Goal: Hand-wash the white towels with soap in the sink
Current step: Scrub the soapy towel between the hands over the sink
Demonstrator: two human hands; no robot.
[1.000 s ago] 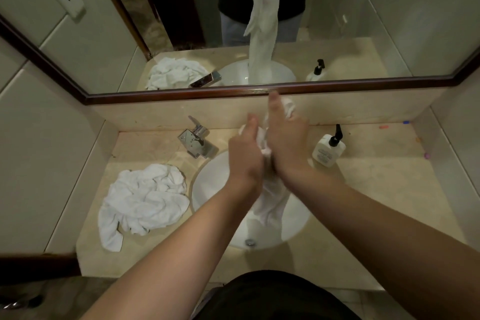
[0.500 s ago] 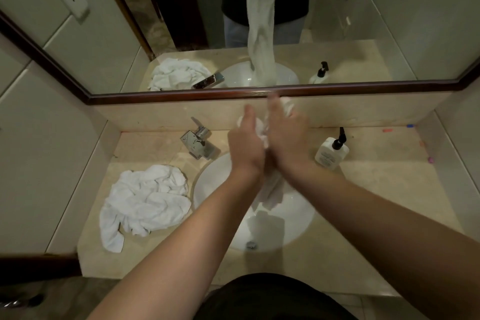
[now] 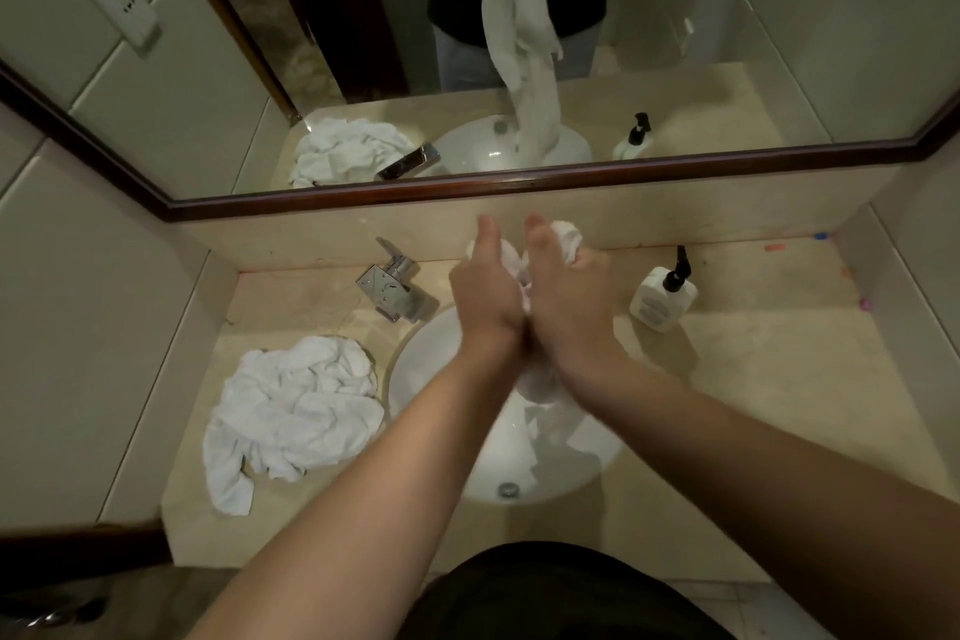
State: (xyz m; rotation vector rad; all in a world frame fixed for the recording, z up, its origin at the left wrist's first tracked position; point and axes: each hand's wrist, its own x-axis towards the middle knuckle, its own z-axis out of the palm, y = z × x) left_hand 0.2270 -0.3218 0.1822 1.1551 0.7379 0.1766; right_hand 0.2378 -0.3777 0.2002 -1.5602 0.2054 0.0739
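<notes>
Beige stone counter (image 3: 753,379) fills the middle of the frame, boxed in by pale tiled walls, with a dark-framed mirror (image 3: 675,16) running across the upper part. Set into the counter at centre is one round white sink (image 3: 426,364), its drain at the lower edge of the bowl.

Both forearms reach up from the bottom of the frame and meet over the sink. The left hand (image 3: 485,299) and the right hand (image 3: 569,301) are raised side by side, backs toward the camera, heels of the hands nearly touching, thumbs pointing up toward the mirror. Their fingers curl round a white towel (image 3: 543,385) bunched between them: a crumpled end sticks out above the right hand's knuckles, and the rest hangs down from under the wrists into the bowl. The fingertips themselves are hidden behind the hands and cloth, though the mirror shows both hands gripping the top of the dangling towel.

Counted: two hands, one towel in them, and one heap of white towels (image 3: 293,411) lying crumpled on the counter at the left of the sink, just beside its rim; how many pieces make up the heap I cannot tell. One chrome faucet (image 3: 392,286) stands at the sink's upper left. One white soap bottle (image 3: 662,296) with a black pump stands to the sink's upper right, near the right hand but apart from it.
</notes>
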